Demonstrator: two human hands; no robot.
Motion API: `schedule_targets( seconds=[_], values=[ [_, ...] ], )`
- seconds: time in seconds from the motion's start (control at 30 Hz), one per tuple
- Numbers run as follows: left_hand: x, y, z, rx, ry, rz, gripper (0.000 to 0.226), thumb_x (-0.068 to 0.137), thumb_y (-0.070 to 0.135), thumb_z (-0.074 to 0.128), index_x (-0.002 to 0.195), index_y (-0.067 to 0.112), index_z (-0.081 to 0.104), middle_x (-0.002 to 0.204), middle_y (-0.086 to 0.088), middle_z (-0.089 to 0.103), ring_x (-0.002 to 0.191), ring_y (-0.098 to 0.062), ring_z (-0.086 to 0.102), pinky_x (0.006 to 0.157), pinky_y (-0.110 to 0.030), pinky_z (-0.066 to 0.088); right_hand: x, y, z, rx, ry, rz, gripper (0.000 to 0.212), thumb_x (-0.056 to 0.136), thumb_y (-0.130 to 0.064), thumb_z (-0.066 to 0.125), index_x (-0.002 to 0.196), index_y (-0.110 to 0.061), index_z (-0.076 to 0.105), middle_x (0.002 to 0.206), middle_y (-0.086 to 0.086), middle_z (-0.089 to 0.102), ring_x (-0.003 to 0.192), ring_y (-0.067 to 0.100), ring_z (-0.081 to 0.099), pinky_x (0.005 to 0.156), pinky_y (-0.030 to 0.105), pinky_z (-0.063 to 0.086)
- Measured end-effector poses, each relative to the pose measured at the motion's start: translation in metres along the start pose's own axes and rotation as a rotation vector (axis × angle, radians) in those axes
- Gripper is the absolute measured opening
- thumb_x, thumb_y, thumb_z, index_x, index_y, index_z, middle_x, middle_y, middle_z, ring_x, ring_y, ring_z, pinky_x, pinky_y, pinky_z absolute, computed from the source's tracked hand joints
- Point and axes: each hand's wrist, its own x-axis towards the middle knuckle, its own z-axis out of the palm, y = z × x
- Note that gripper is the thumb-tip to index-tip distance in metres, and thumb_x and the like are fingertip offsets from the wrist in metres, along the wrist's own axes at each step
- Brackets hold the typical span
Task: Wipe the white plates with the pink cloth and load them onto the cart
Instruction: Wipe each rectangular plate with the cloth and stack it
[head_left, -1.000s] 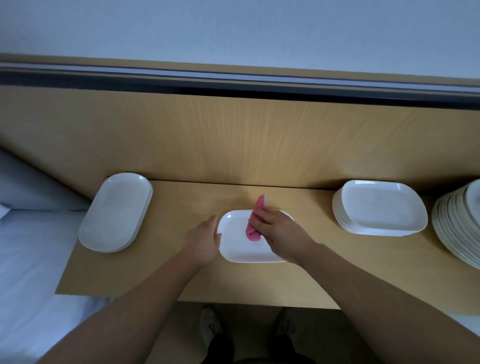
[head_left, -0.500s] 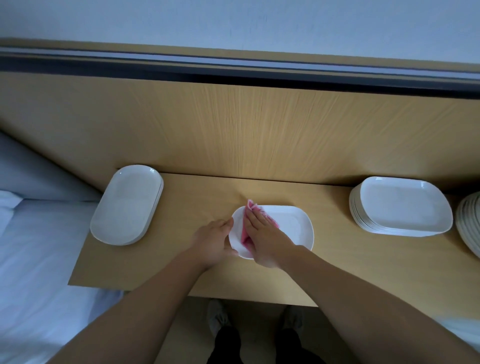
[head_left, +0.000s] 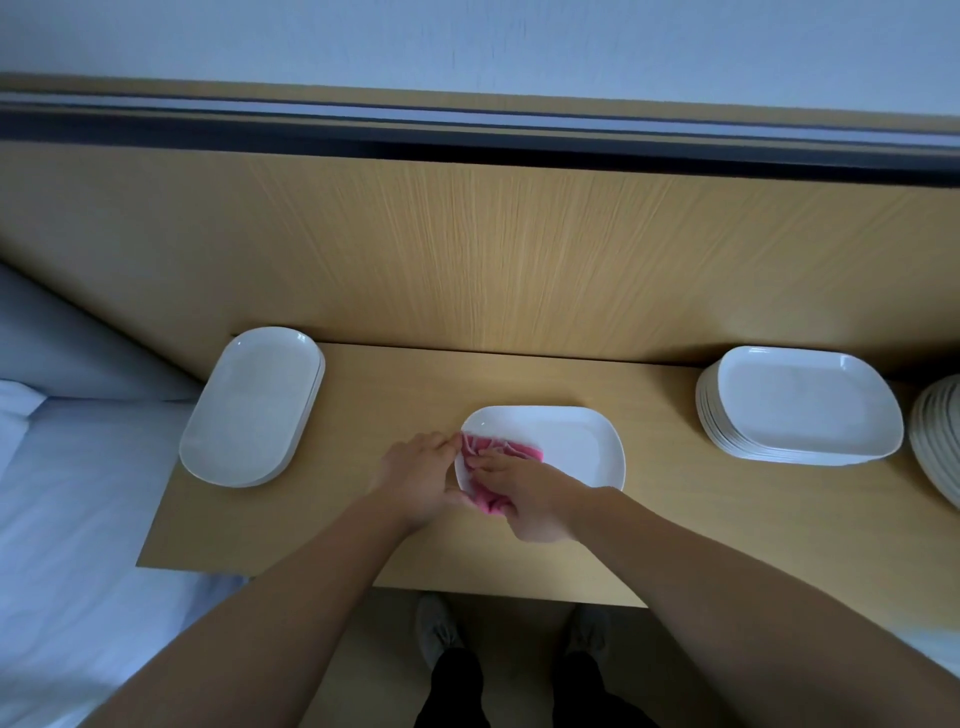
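Your right hand (head_left: 524, 493) lies over the middle of the pink cloth (head_left: 511, 449), so only its ends show, and it hides the near left corner of the plate (head_left: 571, 441) beneath. Your left hand (head_left: 415, 475) covers the plate's left rim; whether it grips the rim or only rests against it, you cannot tell. The rightmost stack (head_left: 940, 441) is cut off by the frame's right edge. The table (head_left: 675, 519) hides the fronts of your shoes (head_left: 436, 629), and both forearms run off the bottom.
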Motion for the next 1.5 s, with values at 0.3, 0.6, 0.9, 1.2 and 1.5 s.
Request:
schedule_targets(
  seconds=[0.3,0.6,0.9,1.2,1.5],
  values=[
    [-0.002,0.001,-0.006,0.073,-0.039,-0.006,0.086,0.087,0.068,0.045,0.153,0.022,0.016,0.139,-0.002,0.042,0.125,-0.020,0.041,0.093,-0.033,0.037,-0.030,0.022,0.001,0.016,-0.006,-0.067,0.037,0.094,-0.002,0.044,0.124,-0.018,0.057,0.151,-0.015,0.035,0.145,0.003,0.012,0.115,0.017,0.007],
    [-0.005,0.015,-0.007,0.163,-0.003,0.231,0.073,0.094,0.055,0.046,0.150,0.014,0.027,0.159,0.001,0.021,0.147,-0.016,0.013,0.119,-0.032,0.002,-0.033,0.021,0.005,-0.119,-0.038,-0.058,0.060,0.100,-0.012,0.043,0.154,-0.021,0.018,0.161,-0.007,0.010,0.148,0.007,-0.003,0.121,0.030,0.000],
    [0.002,0.020,-0.006,0.156,-0.151,0.170,0.070,0.099,0.050,0.039,0.152,0.010,0.019,0.162,0.003,0.009,0.148,-0.012,-0.004,0.119,-0.031,-0.005,-0.068,0.043,-0.006,-0.171,-0.088,0.024,0.061,0.104,-0.017,0.037,0.153,-0.023,0.002,0.158,-0.015,-0.004,0.142,0.001,-0.011,0.117,0.023,-0.006],
    [0.001,0.027,-0.007,0.128,-0.128,0.177,0.084,0.094,0.058,0.043,0.151,0.001,0.018,0.161,-0.003,0.009,0.148,-0.014,-0.004,0.118,-0.028,-0.006,-0.091,0.062,-0.016,-0.230,-0.086,0.060,0.064,0.089,0.009,0.042,0.148,-0.014,0.034,0.159,-0.010,0.018,0.148,0.009,0.005,0.119,0.035,0.019],
    [0.003,0.031,0.001,0.076,-0.050,0.221,0.076,0.093,0.054,0.048,0.148,0.005,0.028,0.161,-0.008,0.011,0.148,-0.017,0.005,0.119,-0.028,0.001,-0.041,0.040,-0.034,-0.356,0.244,-0.093,0.035,0.079,0.007,0.058,0.111,-0.007,0.062,0.160,0.010,0.017,0.142,0.027,0.032,0.098,0.048,0.045]
  ],
)
